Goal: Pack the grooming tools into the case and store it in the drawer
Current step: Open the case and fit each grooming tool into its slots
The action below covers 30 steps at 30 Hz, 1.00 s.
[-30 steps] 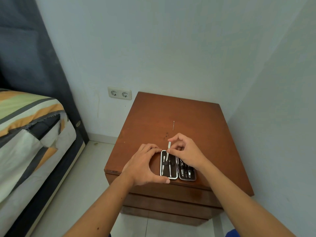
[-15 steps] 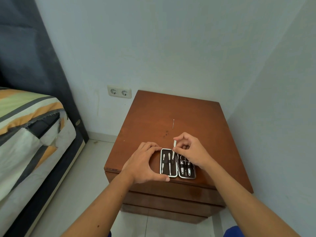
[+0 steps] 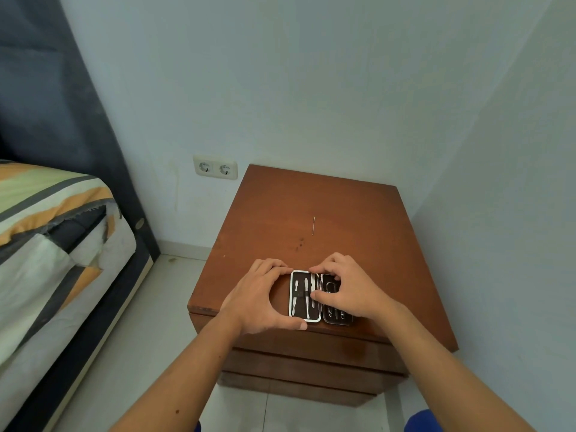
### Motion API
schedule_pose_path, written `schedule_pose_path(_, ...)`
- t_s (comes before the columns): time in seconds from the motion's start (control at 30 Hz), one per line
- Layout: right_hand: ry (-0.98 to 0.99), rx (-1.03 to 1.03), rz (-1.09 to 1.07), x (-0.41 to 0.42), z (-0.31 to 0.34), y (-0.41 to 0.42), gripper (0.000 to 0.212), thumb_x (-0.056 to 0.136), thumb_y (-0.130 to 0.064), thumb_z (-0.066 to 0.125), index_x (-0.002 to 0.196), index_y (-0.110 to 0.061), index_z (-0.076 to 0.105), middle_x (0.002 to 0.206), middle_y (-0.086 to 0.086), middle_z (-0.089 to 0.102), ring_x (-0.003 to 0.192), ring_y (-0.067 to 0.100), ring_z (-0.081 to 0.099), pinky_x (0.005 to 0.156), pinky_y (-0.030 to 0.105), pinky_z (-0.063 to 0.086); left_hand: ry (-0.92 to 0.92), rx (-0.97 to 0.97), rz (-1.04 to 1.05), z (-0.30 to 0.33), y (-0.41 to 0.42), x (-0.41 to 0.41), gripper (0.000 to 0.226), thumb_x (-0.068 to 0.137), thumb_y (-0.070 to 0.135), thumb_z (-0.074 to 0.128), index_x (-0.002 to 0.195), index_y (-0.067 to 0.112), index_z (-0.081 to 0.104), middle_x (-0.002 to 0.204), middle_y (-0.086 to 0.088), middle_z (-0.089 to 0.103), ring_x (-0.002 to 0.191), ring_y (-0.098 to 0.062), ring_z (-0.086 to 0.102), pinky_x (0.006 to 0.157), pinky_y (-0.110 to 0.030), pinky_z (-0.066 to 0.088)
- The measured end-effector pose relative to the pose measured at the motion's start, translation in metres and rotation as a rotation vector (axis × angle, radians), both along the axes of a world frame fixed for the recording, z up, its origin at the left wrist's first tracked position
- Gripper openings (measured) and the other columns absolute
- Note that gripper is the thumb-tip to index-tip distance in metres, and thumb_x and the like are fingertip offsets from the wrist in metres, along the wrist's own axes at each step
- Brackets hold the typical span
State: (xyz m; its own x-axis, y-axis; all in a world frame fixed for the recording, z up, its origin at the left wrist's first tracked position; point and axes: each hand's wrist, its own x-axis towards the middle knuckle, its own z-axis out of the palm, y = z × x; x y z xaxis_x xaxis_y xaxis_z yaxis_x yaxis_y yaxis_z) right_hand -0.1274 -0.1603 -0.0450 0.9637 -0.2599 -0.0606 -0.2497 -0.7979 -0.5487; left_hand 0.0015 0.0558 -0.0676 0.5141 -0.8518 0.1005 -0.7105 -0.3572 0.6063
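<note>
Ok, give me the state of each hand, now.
Left hand: grips the open grooming case by its left edge.
Right hand: fingers curled over the case; grip unclear.

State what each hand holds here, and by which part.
Left hand grips the open black white-rimmed grooming case by its left edge; right hand presses fingers onto its inside.

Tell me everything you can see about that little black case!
The case is small and black with a pale rim, lying open flat like a book near the nightstand's front edge. Silvery tools sit in both halves. The left hand grips its left half; the right hand covers most of the right half, its thumb pressing near the middle.
</note>
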Motion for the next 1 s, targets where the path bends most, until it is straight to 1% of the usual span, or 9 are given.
schedule_pose_path(0.1,-0.001,-0.075,0.023,-0.010,-0.003,0.005,0.065,0.085,-0.052,0.078,0.144,-0.029,0.060,0.131,-0.017,0.048,0.121,0.009,0.042,0.109,0.026,0.037,0.001,0.002,0.001,0.000,0.000,-0.001,0.117,0.053,0.089,0.081,0.149,0.030,0.051,0.138,0.028,0.040,0.131,0.004,0.035,0.112,-0.025,0.038)
schedule_pose_path(0.27,-0.045,-0.076,0.019,-0.019,-0.007,0.010,0.064,0.080,-0.055,0.079,0.136,-0.026,0.066,0.133,-0.017,0.048,0.122,0.009,0.042,0.108,0.023,0.037,-0.005,0.001,0.002,-0.001,0.001,-0.001,0.117,0.053,0.089,0.080,0.149,0.030,0.051,0.138,0.028,0.040,0.131,0.005,0.034,0.111,-0.023,0.037)
schedule_pose_path(0.43,-0.067,0.020,-0.008,-0.021,-0.006,0.008,0.060,0.073,-0.059,0.080,0.127,-0.036,0.069,0.128,-0.025,0.052,0.120,0.002,0.046,0.103,0.020,0.039,-0.002,-0.002,0.002,0.001,0.001,-0.002,0.117,0.054,0.089,0.081,0.149,0.030,0.050,0.138,0.028,0.040,0.131,0.006,0.034,0.111,-0.022,0.036)
schedule_pose_path(0.57,-0.154,0.154,-0.128,-0.010,0.003,-0.004,0.041,0.080,-0.043,0.086,0.118,-0.038,0.074,0.112,-0.021,0.064,0.101,-0.001,0.059,0.087,0.013,0.047,0.005,0.000,-0.001,0.002,0.001,-0.002,0.118,0.053,0.091,0.080,0.150,0.032,0.049,0.138,0.028,0.040,0.131,0.006,0.034,0.114,-0.025,0.037)
schedule_pose_path(0.63,-0.190,0.176,-0.179,0.003,0.008,-0.012,0.033,0.083,-0.037,0.086,0.115,-0.035,0.076,0.104,-0.017,0.066,0.092,0.002,0.061,0.081,0.015,0.048,0.008,-0.002,-0.004,0.002,0.001,-0.002,0.118,0.053,0.091,0.079,0.151,0.032,0.048,0.140,0.028,0.039,0.132,0.006,0.033,0.116,-0.026,0.037)
schedule_pose_path(0.73,-0.215,0.177,-0.249,0.033,0.010,-0.028,0.026,0.085,-0.032,0.085,0.111,-0.030,0.078,0.096,-0.015,0.071,0.087,0.004,0.065,0.081,0.023,0.053,0.006,-0.008,-0.006,0.002,0.001,-0.002,0.118,0.054,0.092,0.079,0.151,0.033,0.047,0.140,0.029,0.038,0.134,0.007,0.032,0.116,-0.025,0.036)
schedule_pose_path(0.8,-0.236,0.168,-0.307,0.057,0.008,-0.040,0.024,0.086,-0.028,0.084,0.110,-0.026,0.079,0.093,-0.016,0.072,0.085,0.003,0.065,0.082,0.024,0.052,0.001,-0.023,-0.006,0.001,0.002,-0.001,0.118,0.053,0.091,0.079,0.150,0.034,0.047,0.140,0.031,0.037,0.135,0.007,0.033,0.116,-0.023,0.035)
schedule_pose_path(0.9,-0.210,0.128,-0.352,0.087,0.002,-0.059,0.035,0.086,-0.027,0.085,0.120,-0.022,0.076,0.105,-0.007,0.073,0.089,0.009,0.064,0.090,0.028,0.052,0.003,-0.033,-0.012,0.000,0.002,-0.001,0.116,0.052,0.091,0.081,0.149,0.036,0.047,0.139,0.034,0.034,0.136,0.008,0.032,0.115,-0.021,0.035)
schedule_pose_path(1.0,-0.123,0.125,-0.309,0.107,-0.002,-0.074,0.050,0.088,-0.031,0.084,0.134,-0.022,0.068,0.112,-0.003,0.068,0.086,0.005,0.056,0.079,0.017,0.043,0.012,-0.035,-0.015,-0.001,0.001,0.000,0.117,0.052,0.092,0.079,0.149,0.039,0.045,0.139,0.035,0.032,0.137,0.009,0.031,0.115,-0.020,0.036)
